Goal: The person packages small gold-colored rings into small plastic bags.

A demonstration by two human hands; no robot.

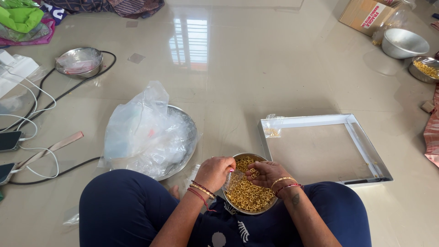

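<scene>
A steel bowl (pixel 270 206) full of small golden rings (pixel 247 194) rests between my knees on the floor. My left hand (pixel 214 171) hovers over its left rim, fingers pinched on a small clear plastic pouch (pixel 228 180) that hangs into the bowl. My right hand (pixel 265 173) is cupped over the bowl with a few golden rings lying in its palm, close to the pouch's mouth. Both wrists wear bangles.
A square steel tray (pixel 366 151) lies to the right with a small filled pouch (pixel 272 131) in its far-left corner. A large steel plate (pixel 187 121) heaped with clear plastic bags (pixel 141 132) sits to the left. Cables, phones, bowls and a cardboard box (pixel 363 13) ring the floor.
</scene>
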